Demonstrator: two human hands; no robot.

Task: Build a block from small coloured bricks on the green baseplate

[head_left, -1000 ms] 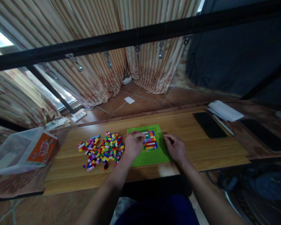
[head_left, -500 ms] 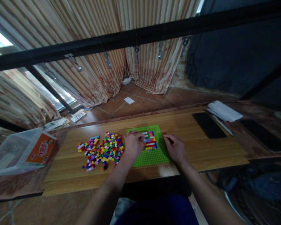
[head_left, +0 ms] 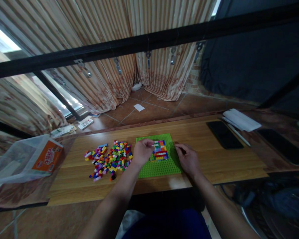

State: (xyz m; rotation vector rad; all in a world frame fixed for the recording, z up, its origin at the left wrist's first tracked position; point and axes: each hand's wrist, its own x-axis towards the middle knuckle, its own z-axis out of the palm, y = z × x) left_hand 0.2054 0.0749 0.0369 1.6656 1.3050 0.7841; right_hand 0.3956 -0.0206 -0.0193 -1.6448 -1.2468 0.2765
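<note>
My left hand (head_left: 142, 153) reaches over the left part of a green studded baseplate (head_left: 161, 170). Its thumb and fingers are pinched together beside a block of coloured toy bricks (head_left: 161, 151) set in rows on the plate. Whatever the pinch holds is too small to make out. My right hand (head_left: 188, 158) rests at the plate's right edge with curled fingers, thumb and forefinger together. Its fingertips are close to the edge, and I cannot tell whether anything is between them. Left of the plate spreads a pile of loose toy bricks (head_left: 118, 156) in many colours.
The wooden table (head_left: 72, 179) also bears a black phone (head_left: 224, 134) and a white pen (head_left: 239, 135) at the right. A white pouch-like item (head_left: 241, 120) and another dark phone (head_left: 284, 146) lie beyond. A clear plastic bin (head_left: 22, 159) stands left.
My left hand stays over the bricks, its fingers shifting slightly. My right hand stays by the plate's edge. The view has shifted a little.
</note>
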